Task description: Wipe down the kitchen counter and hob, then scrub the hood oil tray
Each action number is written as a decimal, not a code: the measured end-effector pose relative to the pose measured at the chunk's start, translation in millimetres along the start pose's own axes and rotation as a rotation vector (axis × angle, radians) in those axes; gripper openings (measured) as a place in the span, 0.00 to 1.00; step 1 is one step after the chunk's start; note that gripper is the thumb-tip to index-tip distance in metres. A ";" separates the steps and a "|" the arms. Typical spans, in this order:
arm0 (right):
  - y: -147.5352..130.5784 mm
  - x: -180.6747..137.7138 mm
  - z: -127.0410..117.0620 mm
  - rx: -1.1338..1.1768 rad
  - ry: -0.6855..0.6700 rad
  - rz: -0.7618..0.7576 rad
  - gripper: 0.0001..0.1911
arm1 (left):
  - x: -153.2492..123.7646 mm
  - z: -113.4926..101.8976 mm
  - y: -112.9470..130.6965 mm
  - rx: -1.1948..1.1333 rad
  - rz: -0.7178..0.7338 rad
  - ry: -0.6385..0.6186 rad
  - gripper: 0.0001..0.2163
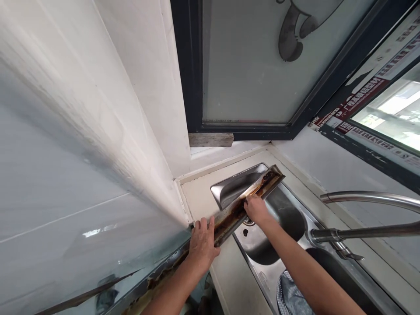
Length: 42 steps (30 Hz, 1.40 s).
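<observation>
A long, narrow metal trough (pixel 229 222) with brown and black greasy stains lies slantwise over the sink (pixel 262 243). Its far end rests near the back corner of the basin. My left hand (pixel 201 243) grips the near end, with the thumb toward me and the fingers over the end. Over the trough's middle, my right hand (pixel 256 208) is closed, its knuckles down in the stained channel. Whatever may be inside those fingers is hidden from view.
At the right, a metal faucet (pixel 323 235) reaches over the sink. A patterned strainer (pixel 288 293) with grey material stands by the second basin. Below left is a grimy metal edge (pixel 157 280). A dark-framed window panel (pixel 246 129) hangs above the counter (pixel 234 271).
</observation>
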State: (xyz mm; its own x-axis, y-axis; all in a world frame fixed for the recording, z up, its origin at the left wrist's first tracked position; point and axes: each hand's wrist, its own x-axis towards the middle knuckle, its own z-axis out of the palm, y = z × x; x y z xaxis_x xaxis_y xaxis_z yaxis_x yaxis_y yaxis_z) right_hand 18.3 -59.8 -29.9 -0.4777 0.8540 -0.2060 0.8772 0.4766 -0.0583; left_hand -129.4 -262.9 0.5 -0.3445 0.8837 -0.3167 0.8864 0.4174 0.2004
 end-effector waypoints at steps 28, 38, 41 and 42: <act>45.6 -1.7 18.6 0.036 0.255 -0.190 0.17 | -0.6 -14.2 -1.3 -0.056 -0.005 -0.090 0.45; 41.8 -8.0 35.6 0.108 0.358 -0.237 0.14 | -0.6 -12.8 -3.3 -0.058 0.000 -0.085 0.45; 45.8 -6.9 40.3 0.094 0.369 -0.257 0.14 | -0.6 -13.7 -2.6 -0.057 -0.001 -0.085 0.45; 48.0 -5.8 42.0 0.095 0.375 -0.253 0.14 | -0.6 -13.8 -2.3 -0.057 -0.001 -0.084 0.45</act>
State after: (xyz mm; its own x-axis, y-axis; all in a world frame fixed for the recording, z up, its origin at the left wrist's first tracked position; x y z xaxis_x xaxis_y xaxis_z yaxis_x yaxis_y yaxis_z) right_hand 65.2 -50.7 -72.5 -0.6466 0.7380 0.1931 0.7229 0.6736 -0.1540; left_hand -135.5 -261.5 13.1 -0.3156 0.8636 -0.3932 0.8663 0.4313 0.2519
